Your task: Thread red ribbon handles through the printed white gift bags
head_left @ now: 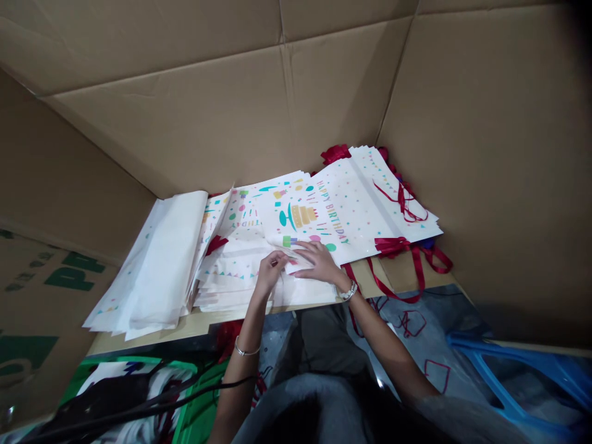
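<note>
A stack of white paper gift bags (296, 216) printed with a birthday cake, confetti and "HAPPY BIRTHDAY" lies on a wooden board (383, 274), with red ribbon handles (401, 203) trailing from its far and right sides. My left hand (271, 272) pinches a folded white paper edge (289, 254) at the stack's front. My right hand (319, 262) grips the same fold from the right, with its fingers across the paper. A separate pile of folded white bags (160, 265) lies to the left.
Tan cardboard sheets (185, 105) wall the back and sides, and one at left bears green print. Below the board lie loose red ribbons (411, 324) and a blue plastic item (513, 382). A green-printed bag (139, 385) and dark cables (139, 401) lie at lower left.
</note>
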The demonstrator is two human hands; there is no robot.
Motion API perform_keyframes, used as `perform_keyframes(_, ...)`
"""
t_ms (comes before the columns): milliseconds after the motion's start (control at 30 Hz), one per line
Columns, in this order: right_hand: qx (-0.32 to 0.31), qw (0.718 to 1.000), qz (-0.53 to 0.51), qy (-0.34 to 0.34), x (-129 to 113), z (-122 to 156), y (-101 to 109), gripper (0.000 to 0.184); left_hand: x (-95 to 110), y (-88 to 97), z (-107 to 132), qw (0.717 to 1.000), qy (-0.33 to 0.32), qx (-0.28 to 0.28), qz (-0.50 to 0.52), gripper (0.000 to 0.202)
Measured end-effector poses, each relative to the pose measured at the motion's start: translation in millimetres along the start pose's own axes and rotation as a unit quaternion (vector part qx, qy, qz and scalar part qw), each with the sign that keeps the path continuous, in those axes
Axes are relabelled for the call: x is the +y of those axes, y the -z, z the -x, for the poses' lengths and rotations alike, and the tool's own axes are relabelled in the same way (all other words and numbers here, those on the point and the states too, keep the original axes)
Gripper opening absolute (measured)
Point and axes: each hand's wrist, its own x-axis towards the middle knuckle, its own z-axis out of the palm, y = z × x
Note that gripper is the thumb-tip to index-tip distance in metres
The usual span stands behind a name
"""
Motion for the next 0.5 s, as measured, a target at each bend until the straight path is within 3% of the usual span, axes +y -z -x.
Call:
perform_keyframes(67, 0.002, 1.000, 0.018, -0.006, 2, 0, -3, 0.074, 3, -1.9, -1, 1.000, 0.020, -0.004, 0.017, 0.033)
perform_keyframes(200, 0.010, 1.000, 0.017, -0.010, 9, -1, -9, 0.043, 9, 0.0, -1, 0.999, 0.037, -0.024, 0.029, 0.042)
perform_keyframes(267, 0.015, 1.000, 0.006, -0.007, 11, -1, -11, 0.035, 11, 5.7, 3, 1.000, 0.021, -0.006, 0.005, 0.043)
perform_keyframes(400, 0.024, 0.999, -0.019, -0.014, 11, -2, -10, 0.036, 10, 20.0, 21, 0.983, 0.018, 0.069, -0.168, 0.029)
perform_keyframes(500, 0.028, 0.998, -0.042, -0.026, 8, -3, -7, 0.041, 3, 23.1, 30, 0.965, 0.049, 0.049, -0.254, 0.022)
